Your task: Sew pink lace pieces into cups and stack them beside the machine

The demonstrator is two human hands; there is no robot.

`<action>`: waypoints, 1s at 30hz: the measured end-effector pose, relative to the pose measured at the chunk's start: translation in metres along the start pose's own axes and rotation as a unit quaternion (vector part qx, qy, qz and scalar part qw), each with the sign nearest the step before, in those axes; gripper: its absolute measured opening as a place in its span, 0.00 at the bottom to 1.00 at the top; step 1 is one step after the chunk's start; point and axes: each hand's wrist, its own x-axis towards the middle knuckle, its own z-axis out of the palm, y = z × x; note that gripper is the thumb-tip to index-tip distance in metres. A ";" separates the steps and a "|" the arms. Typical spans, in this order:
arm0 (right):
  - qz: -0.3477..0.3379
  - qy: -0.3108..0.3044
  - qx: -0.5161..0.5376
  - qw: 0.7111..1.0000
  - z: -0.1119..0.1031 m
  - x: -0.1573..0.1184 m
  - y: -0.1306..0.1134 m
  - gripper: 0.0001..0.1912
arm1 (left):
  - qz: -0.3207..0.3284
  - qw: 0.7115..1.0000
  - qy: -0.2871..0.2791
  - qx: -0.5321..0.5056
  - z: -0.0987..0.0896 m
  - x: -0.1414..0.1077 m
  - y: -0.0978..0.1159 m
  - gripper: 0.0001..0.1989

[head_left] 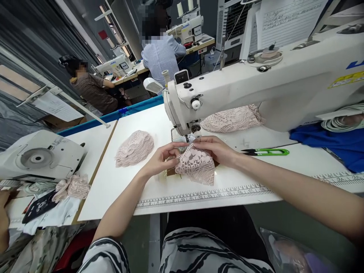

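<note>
A pale pink piece of lace (197, 165) lies under the needle end of the white sewing machine (224, 85). My left hand (163, 157) grips its left edge, thumb and fingers closed on the fabric. On the other side, my right hand (214, 148) pinches the upper right edge close to the presser foot, its fingertips partly hidden by the lace. A stack of pink lace pieces (135, 148) rests on the white table to the left. More pink lace (233, 119) sits behind the needle, beneath the machine arm.
Green thread snips (265, 152) lie right of my right hand. A printed ruler (199, 196) runs along the table's front edge. Blue cloth (321, 140) is heaped at the right. A second machine (40, 157) stands at the left. Two people sit at machines farther back.
</note>
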 end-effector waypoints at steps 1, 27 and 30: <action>-0.003 -0.005 -0.005 1.000 0.000 0.000 0.001 0.15 | -0.003 1.000 -0.001 0.002 0.000 0.000 0.001 0.26; 0.063 -0.041 -0.004 0.997 0.000 -0.001 0.001 0.20 | -0.051 0.996 -0.063 0.040 -0.006 -0.005 0.005 0.41; 0.067 -0.018 -0.005 0.998 0.001 -0.002 -0.002 0.20 | -0.056 0.996 -0.061 0.030 -0.007 -0.004 0.006 0.41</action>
